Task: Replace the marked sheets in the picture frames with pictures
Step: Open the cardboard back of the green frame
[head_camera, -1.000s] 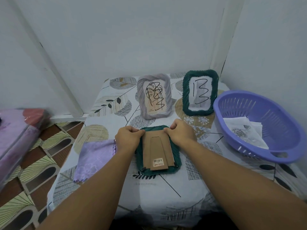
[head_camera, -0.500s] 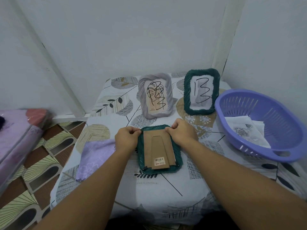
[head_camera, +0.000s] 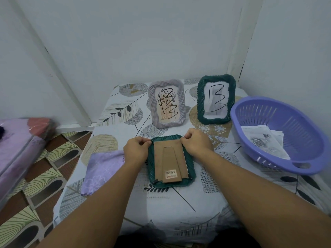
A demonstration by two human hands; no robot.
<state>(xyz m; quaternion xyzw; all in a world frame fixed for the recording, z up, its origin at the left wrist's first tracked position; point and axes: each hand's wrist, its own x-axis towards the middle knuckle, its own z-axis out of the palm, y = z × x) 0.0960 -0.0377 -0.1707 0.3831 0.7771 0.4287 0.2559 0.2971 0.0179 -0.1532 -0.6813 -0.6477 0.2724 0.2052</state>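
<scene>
At the far left, a pinkish-purple bundle [head_camera: 16, 140] is being cut off by the picture's edge and is too blurred to be identified. The table [head_camera: 188, 212] is being covered by a leaf-printed cloth, and its near edge is being hidden by both forearms. A lilac cloth [head_camera: 100, 169] is being left flat near the table's left edge, its right corner being overlapped by the left hand [head_camera: 137, 152].

The face-down green frame [head_camera: 171, 161] is being kept flat at the table's middle, with its cardboard backing [head_camera: 170, 161] facing up. Its upper left corner is being pinched by the curled fingers of the left hand, and its upper right corner by those of the right hand [head_camera: 196, 144]; what exactly lies under the fingertips cannot be made out. A barcode sticker [head_camera: 171, 173] is being shown on the backing's stand, its print too small to be read.

Behind, a grey frame [head_camera: 167, 102] is being stood upright with a scribbled sheet inside. Just right of it, a second green frame [head_camera: 215, 99] is being stood upright with a sheet marked "13". Open tablecloth is being left between the standing frames and the flat one.

At the right, a purple basket [head_camera: 279, 133] is being cut off by the picture's edge, with pictures [head_camera: 263, 143] lying inside; a rose drawing is being faintly shown.
</scene>
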